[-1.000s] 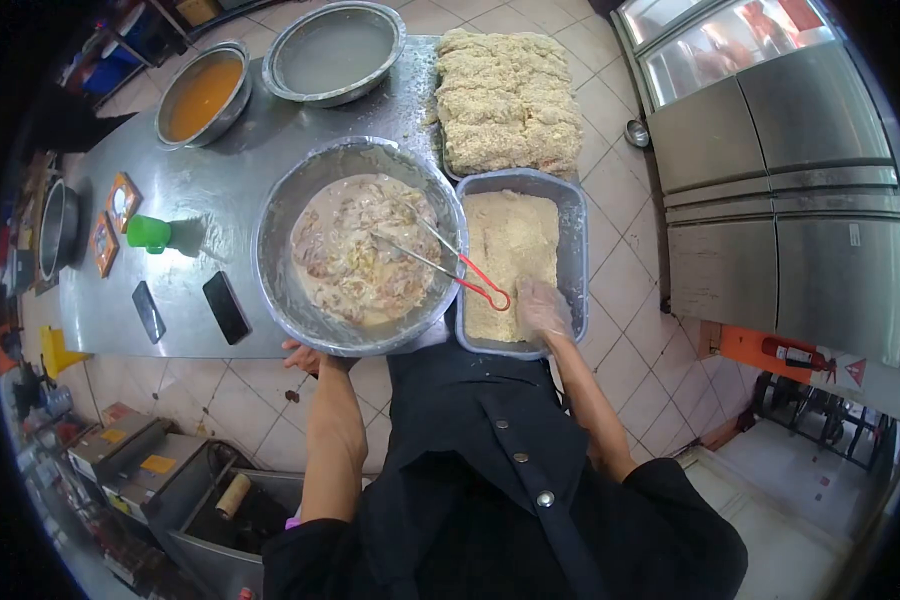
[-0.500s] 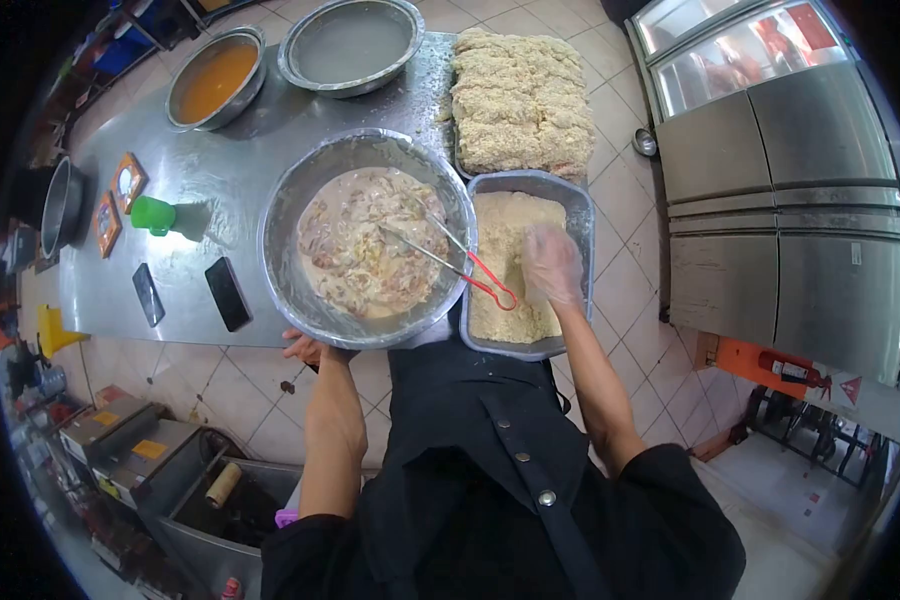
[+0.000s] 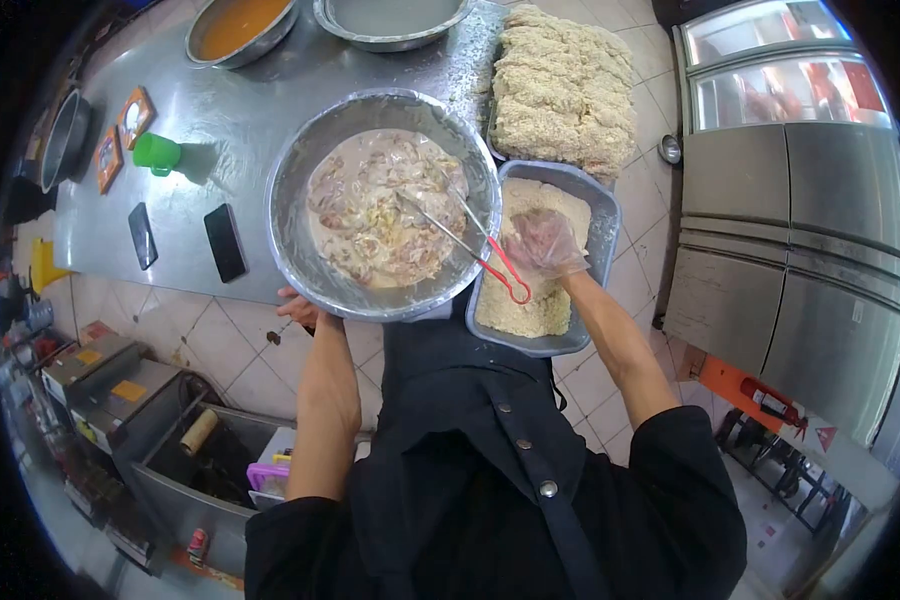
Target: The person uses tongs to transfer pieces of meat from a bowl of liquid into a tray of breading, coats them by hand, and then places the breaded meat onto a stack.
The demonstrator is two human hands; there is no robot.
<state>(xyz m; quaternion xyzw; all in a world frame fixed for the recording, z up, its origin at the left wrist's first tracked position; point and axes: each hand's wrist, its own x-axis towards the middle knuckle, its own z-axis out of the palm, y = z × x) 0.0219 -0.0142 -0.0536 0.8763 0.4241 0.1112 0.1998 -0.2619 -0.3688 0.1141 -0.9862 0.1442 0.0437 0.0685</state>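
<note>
My right hand [image 3: 545,243], in a clear loose plastic glove, is down in the pale crumbs [image 3: 525,315] of a grey tub [image 3: 607,215]. Blur and the glove hide how its fingers lie and whether anything is under them. Below the near rim of a large metal bowl [image 3: 282,235], my left hand [image 3: 298,308] has its visible fingers stretched out to the left; the rest is hidden beneath the bowl. Raw meat pieces in a creamy batter [image 3: 380,215] fill the bowl. Tongs [image 3: 505,265] with red handles lean across its right rim.
Crumb-coated pieces [image 3: 565,85] are piled behind the tub. Basins of orange liquid [image 3: 245,30] and cloudy liquid [image 3: 390,15] stand at the back. On the metal table [image 3: 270,120] are a green cup [image 3: 157,153] and two phones, one black [image 3: 225,245]. Steel fridges [image 3: 735,190] stand right.
My right hand has moved left and slightly away from me within the crumbs, nearer the tongs. My left hand stays by the bowl's near rim. The whole view has shifted.
</note>
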